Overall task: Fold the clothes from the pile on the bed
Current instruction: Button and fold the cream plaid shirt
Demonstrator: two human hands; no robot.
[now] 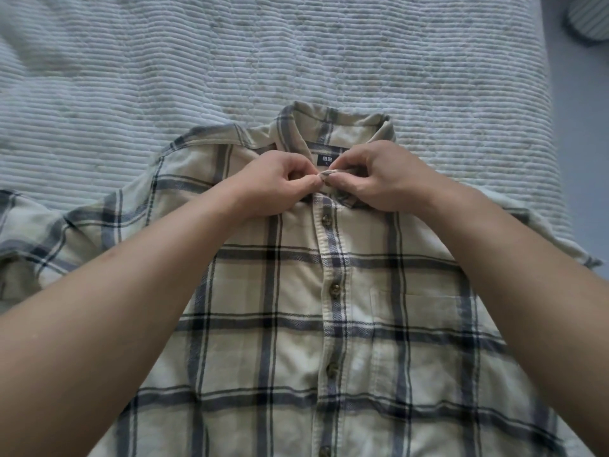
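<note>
— Where does the plaid shirt point(296, 324) lie?
— Flat and face up on the bed point(296, 61), buttoned down its front, its hem nearest the person and its collar point(329, 123) farthest; a chest pocket point(425, 311) shows on the right.
— And the hands?
— Both are up at the neck; the left hand point(276, 184) and the right hand point(385, 179) each pinch the collar's front ends, fingers curled, fingertips nearly touching; beyond them stretches the ribbed pale bedspread.

bed: white ribbed quilt point(230, 61) | floor: grey strip point(586, 127) at right | light: soft, even
</note>
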